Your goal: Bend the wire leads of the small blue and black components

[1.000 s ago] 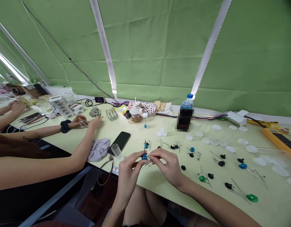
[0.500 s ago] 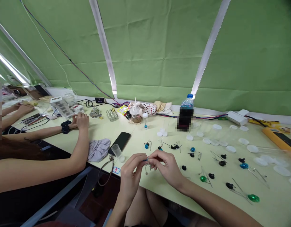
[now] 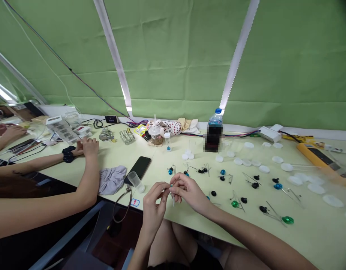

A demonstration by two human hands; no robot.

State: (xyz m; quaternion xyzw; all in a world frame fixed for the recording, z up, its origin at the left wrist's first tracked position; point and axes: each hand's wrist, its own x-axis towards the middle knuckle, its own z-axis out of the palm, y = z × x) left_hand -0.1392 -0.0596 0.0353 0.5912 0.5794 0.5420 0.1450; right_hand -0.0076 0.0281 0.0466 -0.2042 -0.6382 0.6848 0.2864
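The person's right hand (image 3: 188,193) pinches a thin metal pin (image 3: 173,198) upright in its fingertips, a hold that suits fine handling. The left hand (image 3: 153,206) curls close beside it; whether it grips too cannot be told. Left of the hands, a co-worker's hand (image 3: 90,147) rests beyond a grey cloth (image 3: 112,180), a black smartphone (image 3: 139,167) and a clear plastic cup (image 3: 135,180). A small sticker (image 3: 135,202) is unreadable. Right of the hands, black beads (image 3: 255,185), blue beads (image 3: 277,186) and a green bead (image 3: 287,220) lie with wire pins, spread apart, apparently to keep them untangled.
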